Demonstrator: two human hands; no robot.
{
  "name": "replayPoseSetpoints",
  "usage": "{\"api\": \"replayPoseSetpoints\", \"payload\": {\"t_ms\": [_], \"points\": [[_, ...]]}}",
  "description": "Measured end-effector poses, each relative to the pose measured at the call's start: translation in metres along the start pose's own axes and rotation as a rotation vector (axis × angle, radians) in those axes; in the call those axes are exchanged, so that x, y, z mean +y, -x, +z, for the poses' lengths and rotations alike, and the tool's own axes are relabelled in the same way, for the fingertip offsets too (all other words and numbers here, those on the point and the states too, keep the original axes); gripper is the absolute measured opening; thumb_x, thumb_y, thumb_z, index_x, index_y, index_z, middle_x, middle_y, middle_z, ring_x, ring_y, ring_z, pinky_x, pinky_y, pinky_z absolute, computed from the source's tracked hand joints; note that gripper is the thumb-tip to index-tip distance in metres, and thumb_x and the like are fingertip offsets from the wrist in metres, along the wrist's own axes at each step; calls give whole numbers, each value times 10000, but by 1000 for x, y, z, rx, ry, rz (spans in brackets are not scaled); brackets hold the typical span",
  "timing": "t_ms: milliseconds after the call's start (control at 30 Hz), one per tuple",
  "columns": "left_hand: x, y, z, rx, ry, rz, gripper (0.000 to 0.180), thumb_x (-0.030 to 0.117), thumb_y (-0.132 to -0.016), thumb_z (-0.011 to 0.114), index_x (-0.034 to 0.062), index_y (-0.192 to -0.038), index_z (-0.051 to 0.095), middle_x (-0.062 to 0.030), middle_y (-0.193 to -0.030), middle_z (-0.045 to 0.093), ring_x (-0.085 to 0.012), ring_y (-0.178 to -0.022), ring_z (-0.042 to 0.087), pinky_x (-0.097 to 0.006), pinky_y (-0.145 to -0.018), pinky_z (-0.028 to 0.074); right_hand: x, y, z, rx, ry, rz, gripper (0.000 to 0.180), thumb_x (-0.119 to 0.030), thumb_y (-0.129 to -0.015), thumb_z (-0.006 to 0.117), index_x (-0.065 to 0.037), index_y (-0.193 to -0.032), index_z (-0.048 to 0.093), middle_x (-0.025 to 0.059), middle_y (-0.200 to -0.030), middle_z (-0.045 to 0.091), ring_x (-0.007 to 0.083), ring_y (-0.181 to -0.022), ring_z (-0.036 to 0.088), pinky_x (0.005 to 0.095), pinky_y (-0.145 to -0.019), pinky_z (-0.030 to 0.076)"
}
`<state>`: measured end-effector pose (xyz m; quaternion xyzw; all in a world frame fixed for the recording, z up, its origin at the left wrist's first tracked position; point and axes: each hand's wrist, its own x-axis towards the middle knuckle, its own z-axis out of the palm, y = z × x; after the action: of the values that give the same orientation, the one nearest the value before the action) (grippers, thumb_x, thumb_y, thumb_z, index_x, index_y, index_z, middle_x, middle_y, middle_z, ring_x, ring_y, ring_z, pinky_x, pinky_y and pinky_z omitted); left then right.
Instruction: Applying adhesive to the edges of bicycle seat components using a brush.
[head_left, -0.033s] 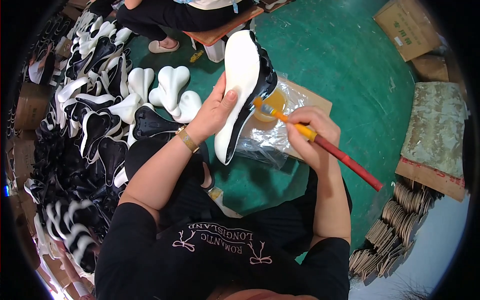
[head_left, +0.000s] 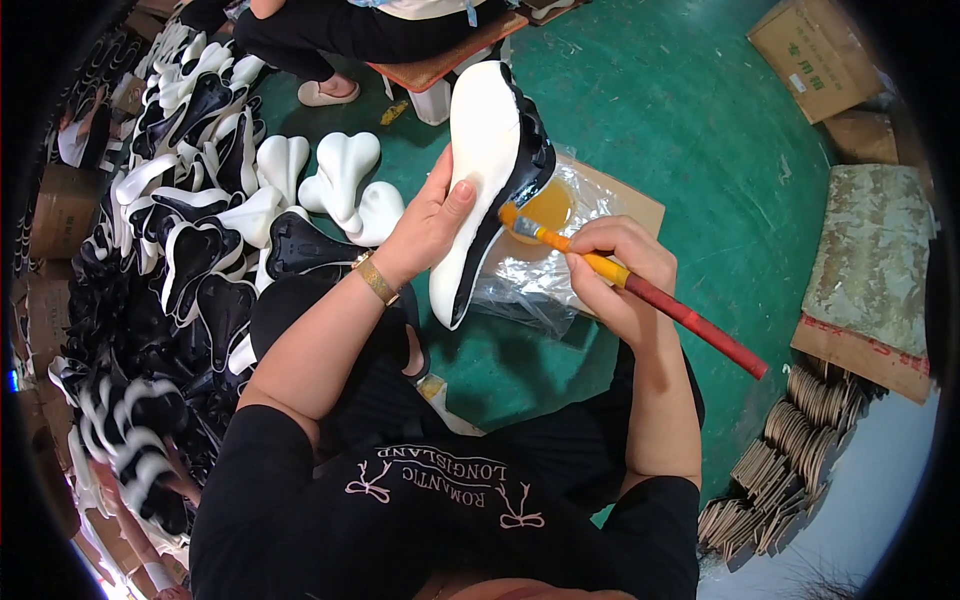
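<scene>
White saddle [head_left: 482, 140], just one, occupies left hand [head_left: 432, 222]; right hand [head_left: 648, 260] holds one brush [head_left: 655, 297].

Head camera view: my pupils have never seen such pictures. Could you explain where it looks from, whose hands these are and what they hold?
There is no machine: these are one person's bare hands. A wide fisheye camera on the person's head looks down, so edges bend near the rim. The left hand holds a white-and-black saddle-shaped piece. The right hand holds a brush with a yellow and red handle, its bristles at the piece's black edge. Below lies cardboard with clear plastic over it, and amber liquid there. More such pieces are heaped at left.
</scene>
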<state>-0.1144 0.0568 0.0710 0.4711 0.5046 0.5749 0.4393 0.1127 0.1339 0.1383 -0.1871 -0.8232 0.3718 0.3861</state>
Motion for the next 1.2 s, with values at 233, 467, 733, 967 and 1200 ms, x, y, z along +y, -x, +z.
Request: {"api": "replayPoseSetpoints", "payload": {"t_ms": [233,467,733,967,1200], "points": [[2,2,1,-19,32,19,752,430,-968,474,16,-1487,120,-100,-1449,333,-163,-1308,319,-292,-1081,253,9,-5,-9,117,157,17,109,33,-719,665,-6,-806,612,98,-809,634,195,-746,609,285,-684,485],[7,-4,-2,53,-1,-70,743,531,-976,354,33,-1482,135,-101,-1441,322,-168,-1307,313,-286,-1076,255,12,1,-14,155,105,237,85,-12,-745,671,-9,-820,631,85,-827,642,169,-763,614,282,-666,490],[17,-14,4,143,59,-201,721,545,-975,347,65,-1480,163,-89,-1415,354,-161,-1273,351,-277,-1055,282,51,10,6,-12,283,353,105,-79,-765,692,-26,-836,635,76,-829,638,162,-740,621,279,-640,494],[19,-23,6,153,84,-208,728,550,-968,363,75,-1483,163,-87,-1391,394,-156,-1228,412,-282,-1023,331,38,3,-21,250,-432,497,97,-14,-816,671,8,-890,611,57,-860,626,119,-759,618,238,-679,511],[15,-29,15,110,24,-132,755,552,-960,385,81,-1493,132,-103,-1403,388,-169,-1245,405,-295,-1034,328,31,4,-15,192,-503,547,114,-10,-815,681,12,-903,610,65,-860,632,121,-780,615,229,-708,506]]}}
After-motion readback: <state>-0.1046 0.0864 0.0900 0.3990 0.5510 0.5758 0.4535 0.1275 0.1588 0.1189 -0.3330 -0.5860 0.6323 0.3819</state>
